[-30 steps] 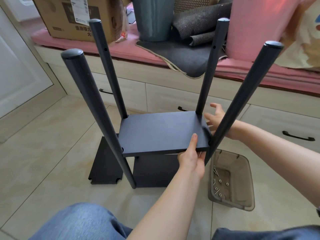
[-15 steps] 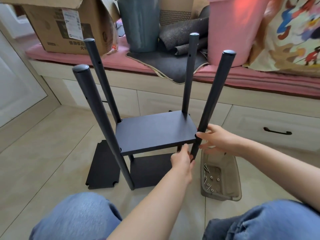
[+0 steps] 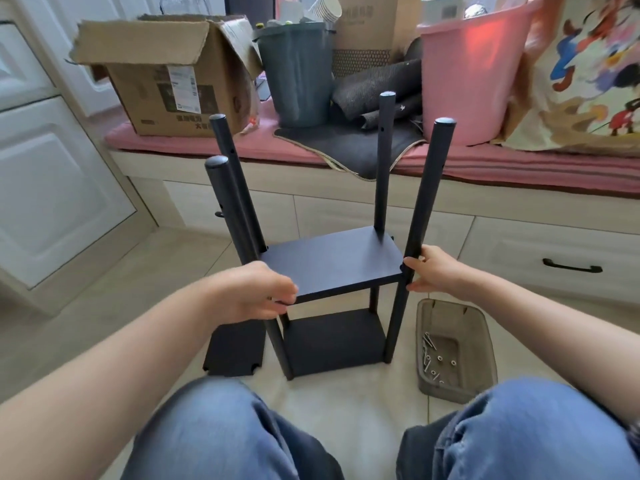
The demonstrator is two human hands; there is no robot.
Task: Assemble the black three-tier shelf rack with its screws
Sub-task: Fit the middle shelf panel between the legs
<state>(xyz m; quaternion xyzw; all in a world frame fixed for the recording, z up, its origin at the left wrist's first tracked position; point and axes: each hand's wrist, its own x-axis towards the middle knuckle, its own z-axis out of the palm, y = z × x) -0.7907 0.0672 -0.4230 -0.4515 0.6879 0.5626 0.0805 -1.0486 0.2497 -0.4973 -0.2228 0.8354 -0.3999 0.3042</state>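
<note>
Now the half-built rack (image 3: 332, 268) stands on the floor tiles between the person's knees, left hand (image 3: 258, 294) gripping the shelf's near-left corner, right hand (image 3: 431, 270) curled round the near-right post. Just left lies a loose shelf panel (image 3: 235, 351); just right, the screw tray (image 3: 453, 348).

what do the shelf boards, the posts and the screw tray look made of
Shelf boards: likely laminated wood board, matte black, flat with a thin square edge. Posts: matte black round tubes, metal or wood, unclear. Screw tray: translucent smoky plastic; the floor shows through its walls.

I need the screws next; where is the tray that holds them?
The tray sits on the floor at lower right of the head view, right of the rack, below the right hand.
</note>
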